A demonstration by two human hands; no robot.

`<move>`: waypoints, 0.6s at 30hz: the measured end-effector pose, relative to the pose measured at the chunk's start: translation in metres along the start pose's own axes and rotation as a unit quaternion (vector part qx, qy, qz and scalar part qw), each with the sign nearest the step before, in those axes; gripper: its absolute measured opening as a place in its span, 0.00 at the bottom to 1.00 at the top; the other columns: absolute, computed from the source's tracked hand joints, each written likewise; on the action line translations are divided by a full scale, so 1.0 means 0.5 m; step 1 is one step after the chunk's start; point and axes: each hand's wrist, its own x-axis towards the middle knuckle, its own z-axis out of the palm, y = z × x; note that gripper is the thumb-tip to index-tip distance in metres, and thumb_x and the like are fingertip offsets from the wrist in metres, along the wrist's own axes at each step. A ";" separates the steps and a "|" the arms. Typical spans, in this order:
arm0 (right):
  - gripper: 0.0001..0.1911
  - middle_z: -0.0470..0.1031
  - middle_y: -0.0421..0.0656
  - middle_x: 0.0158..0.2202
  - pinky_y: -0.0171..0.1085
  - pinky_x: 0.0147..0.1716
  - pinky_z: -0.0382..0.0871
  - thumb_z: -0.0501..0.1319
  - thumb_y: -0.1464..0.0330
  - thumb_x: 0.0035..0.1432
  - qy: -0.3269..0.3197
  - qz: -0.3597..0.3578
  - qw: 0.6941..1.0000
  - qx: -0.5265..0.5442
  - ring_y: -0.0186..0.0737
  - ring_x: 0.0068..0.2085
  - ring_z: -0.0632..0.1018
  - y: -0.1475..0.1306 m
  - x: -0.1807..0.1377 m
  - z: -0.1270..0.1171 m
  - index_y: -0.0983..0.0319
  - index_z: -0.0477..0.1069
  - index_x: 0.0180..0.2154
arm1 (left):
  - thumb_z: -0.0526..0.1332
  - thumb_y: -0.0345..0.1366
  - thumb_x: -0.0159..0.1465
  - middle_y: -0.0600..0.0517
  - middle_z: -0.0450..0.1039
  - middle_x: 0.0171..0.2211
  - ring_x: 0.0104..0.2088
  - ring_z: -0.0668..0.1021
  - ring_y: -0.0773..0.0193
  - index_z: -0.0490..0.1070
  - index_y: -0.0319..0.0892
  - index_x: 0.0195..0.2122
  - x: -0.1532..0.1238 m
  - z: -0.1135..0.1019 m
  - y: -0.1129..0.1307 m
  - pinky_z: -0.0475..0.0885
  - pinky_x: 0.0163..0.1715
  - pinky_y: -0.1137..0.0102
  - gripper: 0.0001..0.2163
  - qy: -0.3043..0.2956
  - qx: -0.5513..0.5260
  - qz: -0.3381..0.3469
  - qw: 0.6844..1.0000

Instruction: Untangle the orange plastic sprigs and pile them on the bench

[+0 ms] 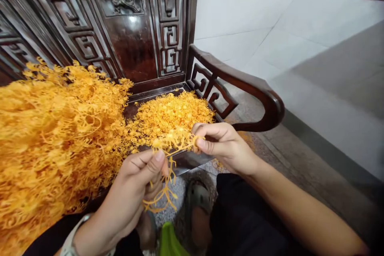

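Observation:
Between my hands stretches a thin orange plastic sprig [171,167] with curled, branching tips. My left hand [141,182] is closed, thumb and forefinger pinching one end of it, with some branches hanging below. My right hand [220,144] pinches the other end between thumb and fingertips. Behind my hands, on the bench seat, lies a low heap of small orange pieces [175,112]. To the left rises a much larger pile of tangled orange sprigs [57,136].
The dark carved wooden bench [132,48] has a curved armrest [249,84] at its right end. Beyond stands a pale tiled wall [240,12]. Something green [171,242] is below, near my shoes [199,196] on the speckled floor. Orange bits lie on the floor by the armrest.

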 end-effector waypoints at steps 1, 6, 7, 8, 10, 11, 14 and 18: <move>0.10 0.75 0.40 0.28 0.35 0.31 0.62 0.72 0.67 0.63 0.002 -0.003 1.000 0.004 0.32 0.31 0.73 -0.003 0.005 -0.003 0.63 0.80 0.29 | 0.71 0.53 0.64 0.61 0.49 0.16 0.17 0.52 0.76 0.73 0.38 0.26 -0.002 -0.006 0.006 0.49 0.17 0.79 0.22 0.009 -0.005 0.009 1.000; 0.12 0.72 0.37 0.28 0.35 0.28 0.64 0.76 0.68 0.56 0.141 -0.052 0.986 0.078 0.31 0.27 0.70 -0.016 0.035 -0.073 0.60 0.75 0.27 | 0.66 0.42 0.70 0.60 0.48 0.19 0.18 0.52 0.73 0.70 0.41 0.28 -0.002 -0.095 0.072 0.53 0.15 0.78 0.15 0.163 -0.060 0.136 0.975; 0.12 0.72 0.37 0.28 0.34 0.28 0.64 0.76 0.67 0.55 0.176 -0.064 0.980 0.072 0.30 0.27 0.69 -0.013 0.041 -0.089 0.60 0.75 0.27 | 0.63 0.42 0.72 0.60 0.46 0.19 0.18 0.51 0.73 0.70 0.41 0.29 0.000 -0.114 0.085 0.53 0.15 0.77 0.15 0.197 -0.056 0.183 0.962; 0.12 0.72 0.37 0.29 0.34 0.29 0.64 0.76 0.66 0.56 0.198 -0.059 0.977 0.049 0.30 0.27 0.69 -0.007 0.046 -0.101 0.60 0.75 0.28 | 0.61 0.40 0.74 0.60 0.46 0.19 0.17 0.50 0.73 0.71 0.41 0.30 0.004 -0.129 0.093 0.52 0.15 0.77 0.14 0.215 -0.048 0.218 0.951; 0.10 0.74 0.39 0.29 0.35 0.29 0.65 0.74 0.62 0.59 0.210 -0.028 0.976 -0.050 0.31 0.28 0.71 0.015 0.054 -0.110 0.59 0.78 0.31 | 0.61 0.39 0.74 0.61 0.46 0.18 0.17 0.49 0.73 0.73 0.40 0.32 0.012 -0.141 0.095 0.51 0.15 0.77 0.13 0.218 -0.028 0.228 0.948; 0.09 0.75 0.40 0.29 0.36 0.29 0.66 0.73 0.61 0.60 0.202 -0.013 0.972 -0.119 0.32 0.28 0.72 0.029 0.059 -0.109 0.59 0.80 0.33 | 0.63 0.40 0.73 0.61 0.46 0.18 0.17 0.50 0.74 0.75 0.39 0.34 0.016 -0.138 0.089 0.51 0.16 0.77 0.12 0.212 -0.025 0.205 0.955; 0.10 0.77 0.41 0.29 0.39 0.31 0.69 0.71 0.60 0.62 0.180 -0.031 0.938 -0.294 0.36 0.30 0.74 0.067 0.076 -0.098 0.59 0.82 0.39 | 0.68 0.45 0.70 0.63 0.47 0.19 0.18 0.49 0.76 0.78 0.38 0.40 0.026 -0.109 0.059 0.49 0.17 0.78 0.13 0.169 -0.019 0.149 0.974; 0.19 0.80 0.45 0.36 0.43 0.37 0.76 0.71 0.60 0.60 0.188 -0.054 0.932 -0.306 0.41 0.36 0.79 0.092 0.111 -0.105 0.60 0.79 0.51 | 0.70 0.46 0.67 0.63 0.46 0.19 0.19 0.49 0.76 0.80 0.40 0.47 0.023 -0.078 0.034 0.46 0.18 0.77 0.15 0.128 -0.006 0.132 0.983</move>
